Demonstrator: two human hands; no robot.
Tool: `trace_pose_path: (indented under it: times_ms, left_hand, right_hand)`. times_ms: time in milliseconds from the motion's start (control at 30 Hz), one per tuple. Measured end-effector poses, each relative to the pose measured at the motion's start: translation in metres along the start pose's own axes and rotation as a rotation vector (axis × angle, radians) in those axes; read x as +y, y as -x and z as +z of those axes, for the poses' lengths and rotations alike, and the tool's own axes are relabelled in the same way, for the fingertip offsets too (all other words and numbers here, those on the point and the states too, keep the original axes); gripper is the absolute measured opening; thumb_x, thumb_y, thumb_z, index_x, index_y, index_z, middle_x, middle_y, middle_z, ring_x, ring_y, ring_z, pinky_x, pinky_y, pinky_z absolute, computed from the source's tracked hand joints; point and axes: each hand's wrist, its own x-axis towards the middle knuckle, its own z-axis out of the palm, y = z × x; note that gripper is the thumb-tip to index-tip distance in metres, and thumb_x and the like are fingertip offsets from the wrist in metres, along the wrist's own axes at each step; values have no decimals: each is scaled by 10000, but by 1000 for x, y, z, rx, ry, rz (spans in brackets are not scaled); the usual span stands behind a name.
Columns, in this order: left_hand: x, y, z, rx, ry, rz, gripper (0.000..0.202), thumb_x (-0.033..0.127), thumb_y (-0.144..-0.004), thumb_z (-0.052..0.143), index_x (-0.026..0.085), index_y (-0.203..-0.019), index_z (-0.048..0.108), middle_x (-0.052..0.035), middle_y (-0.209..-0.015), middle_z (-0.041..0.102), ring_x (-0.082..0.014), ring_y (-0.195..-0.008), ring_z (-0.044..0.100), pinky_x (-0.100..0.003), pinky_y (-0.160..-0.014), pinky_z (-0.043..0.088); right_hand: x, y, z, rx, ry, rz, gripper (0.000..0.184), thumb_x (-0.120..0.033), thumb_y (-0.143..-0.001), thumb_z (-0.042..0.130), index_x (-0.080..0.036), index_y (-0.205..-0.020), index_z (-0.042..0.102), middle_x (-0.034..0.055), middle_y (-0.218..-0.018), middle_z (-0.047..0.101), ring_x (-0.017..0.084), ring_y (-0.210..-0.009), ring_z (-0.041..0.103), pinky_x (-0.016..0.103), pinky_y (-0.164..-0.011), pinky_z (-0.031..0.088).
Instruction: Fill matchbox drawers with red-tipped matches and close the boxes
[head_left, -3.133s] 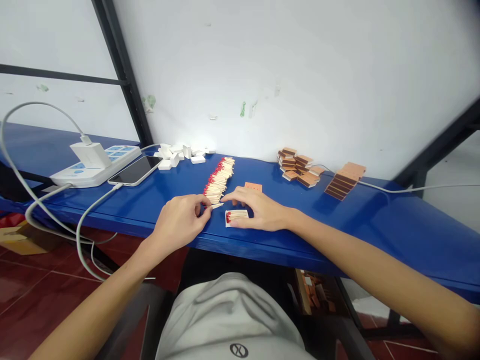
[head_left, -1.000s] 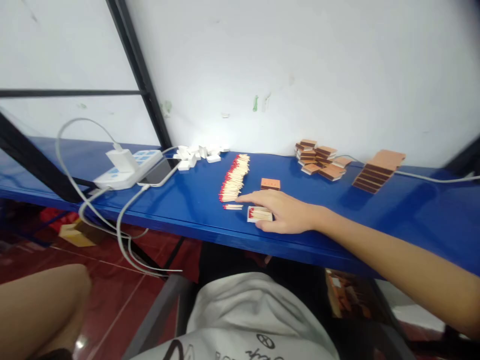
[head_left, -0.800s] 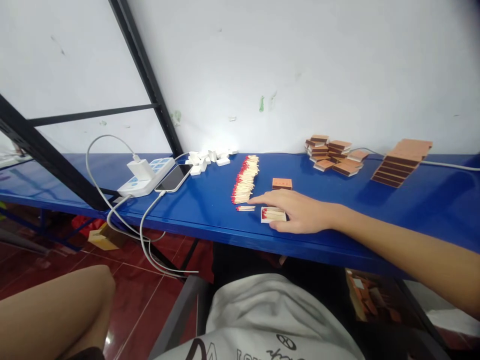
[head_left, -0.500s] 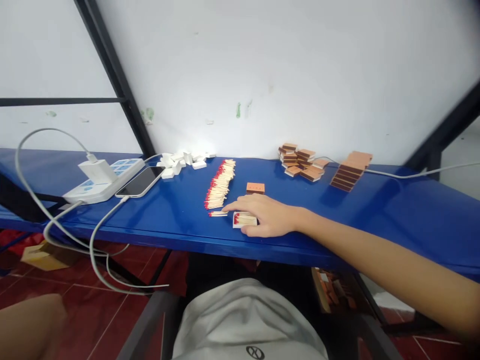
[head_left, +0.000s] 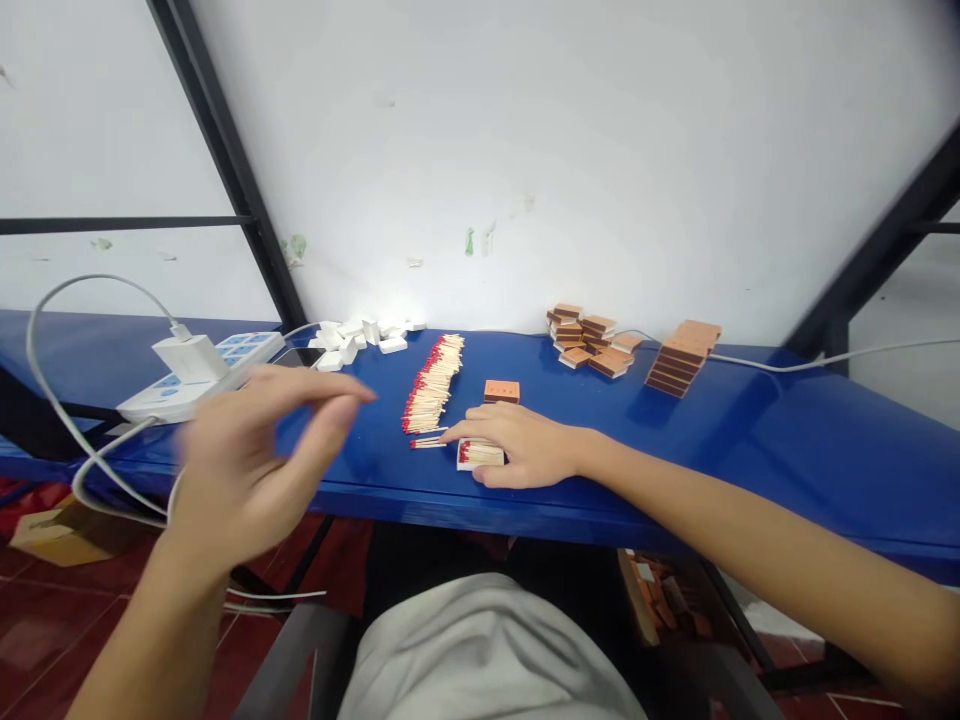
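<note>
My right hand (head_left: 536, 447) lies over a small white matchbox tray (head_left: 463, 465) filled with red-tipped matches, thumb on its near side and fingers across its far side. Its index fingertip reaches a few loose matches (head_left: 426, 443) left of the tray. My left hand (head_left: 255, 455) is in the air above the table's left front part, slightly blurred, thumb and index finger pinched with nothing visible between them. A long row of matches (head_left: 433, 385) runs back from the loose ones, red heads to the left. Behind the right hand sits an orange-brown matchbox (head_left: 502, 391).
White empty-looking trays (head_left: 360, 340) are heaped by the wall. A loose pile of matchboxes (head_left: 596, 340) and a leaning stack of matchboxes (head_left: 682, 358) stand at the back right. A power strip (head_left: 161, 398), cables and a partly hidden phone (head_left: 300, 356) occupy the left of the blue table (head_left: 787, 450).
My left hand has risen from the lower left edge to above the table, fingers pinched. My right hand stays on the tray. The view has tilted slightly.
</note>
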Motion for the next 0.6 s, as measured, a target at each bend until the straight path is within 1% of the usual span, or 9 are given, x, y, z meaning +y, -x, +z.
trace_pose_path:
  times_ms: [67,133,167,200,267,367,433,533,600]
  left_hand:
    - [-11,-8,16,-158,-8,38,194,330,-968,563,213,-1023,708,-25,-987,707,-164,-839,626,-278,-741,508]
    - [-24,-14,35,-316,-10,62,221,332,-968,531,201,-961,710,-9,-830,684,-145,-716,588,-255,-643,448]
    - [-30,-15,43,-358,-9,64,243,345,-972,516,195,-946,705,-2,-761,655,-138,-657,558,-254,-613,423]
    - [-34,-15,50,-384,-23,66,241,348,-966,518,195,-941,703,1,-742,641,-137,-645,551,-254,-611,411]
    - [-40,-12,60,-395,-48,61,243,356,-960,519,194,-955,700,11,-698,607,-135,-615,534,-256,-604,393]
    - [-41,-7,62,-383,-72,46,228,336,-941,522,193,-963,698,20,-659,581,-139,-589,527,-259,-601,386]
    - [-40,-5,61,-388,-67,43,214,264,-923,498,194,-969,694,7,-726,635,-144,-618,555,-260,-627,403]
    - [-40,-6,61,-415,-59,63,257,166,-882,451,194,-980,687,-18,-877,702,-157,-707,609,-263,-686,433]
    - [-41,-6,62,-434,-77,82,270,153,-873,443,195,-981,687,-21,-883,707,-166,-724,619,-269,-700,438]
  right_hand:
    - [-1,0,-1,-3,11,-4,510,-289,-868,614,-170,-1363,586,105,-1047,640,260,-923,600,430,-889,469]
    - [-1,0,-1,-4,10,-5,514,-292,-866,616,-184,-1367,585,105,-1053,640,258,-918,601,429,-883,474]
    - [-1,0,-1,-3,3,-4,523,-295,-867,616,-192,-1378,576,103,-1057,641,258,-921,604,430,-884,476]
    - [0,1,-1,-2,-8,-4,540,-296,-867,617,-199,-1395,561,102,-1065,644,258,-930,607,432,-890,477]
    - [1,1,-1,7,-32,-4,577,-296,-865,619,-200,-1427,527,104,-1094,649,261,-964,613,441,-915,472]
    - [2,0,0,15,-49,1,604,-299,-860,624,-192,-1442,502,116,-1134,651,270,-1000,616,453,-934,468]
    - [2,0,0,17,-49,5,610,-304,-858,625,-193,-1444,495,122,-1150,648,275,-1015,612,456,-932,469]
    - [2,0,1,17,-32,7,612,-315,-861,622,-196,-1447,490,122,-1132,647,278,-997,607,457,-912,473]
    - [1,-1,2,17,-6,15,617,-330,-860,628,-191,-1446,493,114,-1076,648,275,-950,605,453,-887,477]
